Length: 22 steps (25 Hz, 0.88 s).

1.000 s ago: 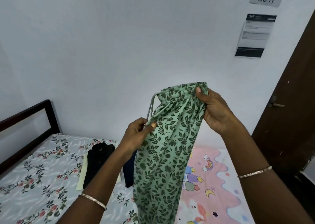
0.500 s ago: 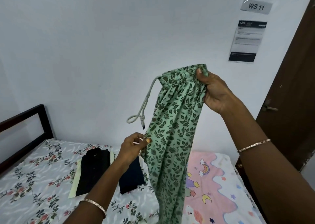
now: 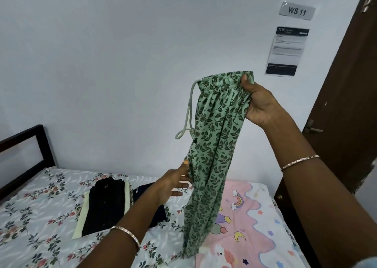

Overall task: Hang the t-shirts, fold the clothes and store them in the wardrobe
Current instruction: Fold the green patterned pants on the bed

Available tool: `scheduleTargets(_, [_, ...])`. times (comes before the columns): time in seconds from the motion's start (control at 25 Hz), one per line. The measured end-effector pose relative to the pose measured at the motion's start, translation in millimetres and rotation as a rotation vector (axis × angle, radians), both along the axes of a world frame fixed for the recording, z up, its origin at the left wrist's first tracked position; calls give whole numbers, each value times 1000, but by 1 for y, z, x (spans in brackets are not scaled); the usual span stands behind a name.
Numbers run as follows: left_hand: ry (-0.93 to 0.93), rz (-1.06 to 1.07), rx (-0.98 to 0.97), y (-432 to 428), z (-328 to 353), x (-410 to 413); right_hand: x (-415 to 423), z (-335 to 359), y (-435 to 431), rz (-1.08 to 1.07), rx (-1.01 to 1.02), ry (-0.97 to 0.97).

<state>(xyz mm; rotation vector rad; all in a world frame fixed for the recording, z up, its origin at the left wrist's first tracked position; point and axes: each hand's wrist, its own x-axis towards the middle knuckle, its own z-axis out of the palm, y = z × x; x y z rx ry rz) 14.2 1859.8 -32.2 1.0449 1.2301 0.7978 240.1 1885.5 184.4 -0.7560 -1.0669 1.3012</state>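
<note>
Green pants [image 3: 212, 145] hang before the pink blanket [image 3: 255, 227], folded black shirt [image 3: 104, 204] nearby.

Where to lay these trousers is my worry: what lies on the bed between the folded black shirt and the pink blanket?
In the head view, a folded dark navy garment lies between the black shirt and pink blanket, partly hidden by the left forearm.

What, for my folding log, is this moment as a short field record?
held item: green leaf-print trousers, hanging lengthwise over the bed
right hand: grips the waistband
left hand: fingers straight, touching the trousers' edge lower down
drawstring: hangs loose
on bed: folded black shirt on a pale yellow garment, dark folded garment beside
</note>
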Motion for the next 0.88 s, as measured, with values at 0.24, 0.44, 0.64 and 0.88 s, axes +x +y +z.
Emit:
scheduleTargets(0.24, [-360, 190, -33, 4, 10, 14, 17, 0, -5, 2, -19, 14])
scheduleTargets(0.44, [-445, 400, 118, 5, 9, -8, 43, -9, -12, -35, -41, 30])
scheduleTargets(0.64, [-301, 437, 401, -6, 18, -12, 56, -18, -12, -68, -76, -141])
scheduleTargets(0.88, [-151, 350, 522, -7, 7, -16, 52, -21, -9, -106, -63, -96])
